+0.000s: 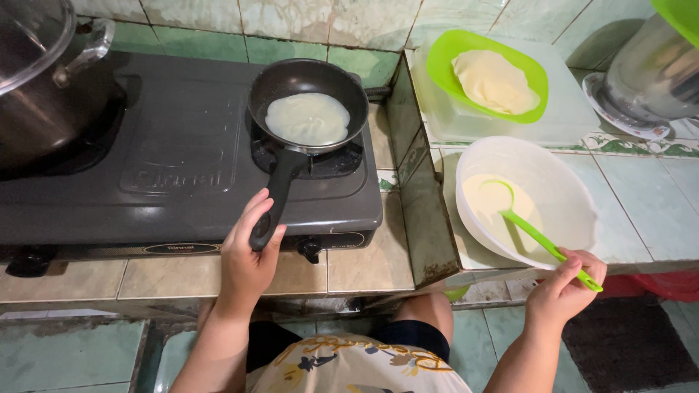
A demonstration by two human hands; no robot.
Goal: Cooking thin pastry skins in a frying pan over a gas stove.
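Left hand [247, 251] closed round the black handle of the pan [309, 102], pan sitting on the right burner of the stove [182, 175]; grip near the handle end, likely to stay clear of the heat. Thin pale crepe [307, 118] lies flat in the pan. Right hand [566, 285] pinches the end of a green ladle [535, 233], its scoop resting in the batter in the white bowl [568, 189] on the desk [633, 204], bowl kept just beside the stove for easy reach. Green dish [444, 69] behind holds a stack of finished crepes, set on a clear box. Metal guard [419, 189] stands between stove and bowl. Pot [44, 80] top left and appliance [655, 73] top right are cut off. Flame not visible; the stove knob is partly hidden behind the left hand.
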